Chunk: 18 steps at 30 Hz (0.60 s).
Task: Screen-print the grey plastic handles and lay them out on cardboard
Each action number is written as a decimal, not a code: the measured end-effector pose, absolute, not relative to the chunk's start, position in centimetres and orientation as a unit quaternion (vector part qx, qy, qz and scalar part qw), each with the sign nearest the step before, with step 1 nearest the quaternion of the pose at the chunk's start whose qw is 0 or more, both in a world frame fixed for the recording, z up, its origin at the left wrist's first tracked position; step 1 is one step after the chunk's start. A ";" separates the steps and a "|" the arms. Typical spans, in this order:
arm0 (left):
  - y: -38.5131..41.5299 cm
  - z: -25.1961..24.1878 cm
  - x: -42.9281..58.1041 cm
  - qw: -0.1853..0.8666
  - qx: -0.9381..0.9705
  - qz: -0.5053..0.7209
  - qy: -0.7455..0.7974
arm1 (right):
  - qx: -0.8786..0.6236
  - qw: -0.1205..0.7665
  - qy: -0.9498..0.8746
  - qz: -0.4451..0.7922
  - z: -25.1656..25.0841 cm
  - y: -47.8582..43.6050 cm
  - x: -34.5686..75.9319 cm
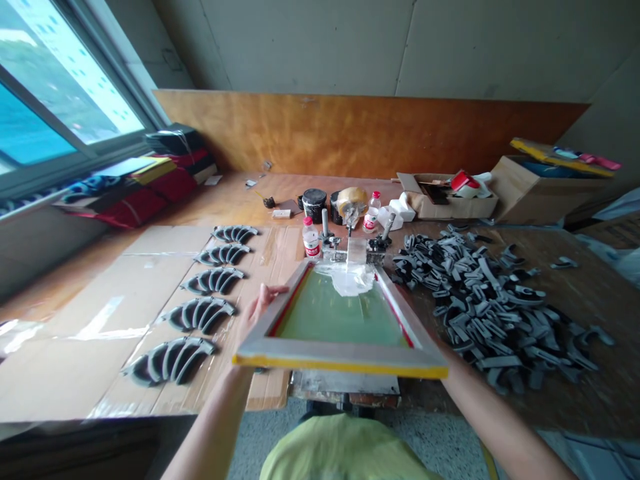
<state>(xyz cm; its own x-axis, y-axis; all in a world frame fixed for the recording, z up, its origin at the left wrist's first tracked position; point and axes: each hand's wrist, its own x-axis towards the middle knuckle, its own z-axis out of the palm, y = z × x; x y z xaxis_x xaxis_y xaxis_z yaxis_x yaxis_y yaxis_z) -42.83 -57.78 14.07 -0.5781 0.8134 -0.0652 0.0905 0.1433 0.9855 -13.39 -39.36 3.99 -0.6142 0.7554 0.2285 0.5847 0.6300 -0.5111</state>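
From the head view, I have one screen frame (340,350) in front of me, above the near edge of the counter (575,287), its far end by two upright posts (325,227). One patch of white paste (353,281) lies at the far end of its green mesh (330,313). My left hand (257,308) is at the left rail, fingers curled on it in a grip, the forearm reaching up and inward. My right forearm (500,420) slants in toward the right rail; that hand is hidden behind the frame, so I cannot tell its fingers' state. On my left, five fanned groups of grey curved pieces (175,360) line the cardboard (115,267); on my right sits one heap (480,300), too tangled to count. Beyond stand two red-capped bottles (311,243) and two open-topped cardboard boxes (455,208).
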 end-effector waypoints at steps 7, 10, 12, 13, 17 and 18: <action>-61.6 3.8 -41.8 0.447 0.294 0.461 0.708 | -0.384 0.248 -0.887 0.063 8.5 -35.3 -16.4; -61.5 1.2 -41.7 0.431 0.302 0.447 0.723 | -0.364 0.141 -0.919 0.058 9.2 -35.1 -20.2; -61.4 0.6 -41.8 0.430 0.304 0.444 0.724 | -0.381 0.067 -0.919 0.069 8.9 -35.4 -21.5; -61.4 0.5 -41.8 0.431 0.303 0.443 0.725 | -0.388 0.045 -0.918 0.072 8.6 -35.7 -21.8; -61.5 0.5 -41.9 0.438 0.290 0.441 0.727 | -0.330 0.050 -0.941 0.059 7.1 -38.6 -20.5; -61.5 0.5 -41.9 0.439 0.288 0.442 0.727 | -0.297 0.053 -0.951 0.059 6.9 -39.4 -19.9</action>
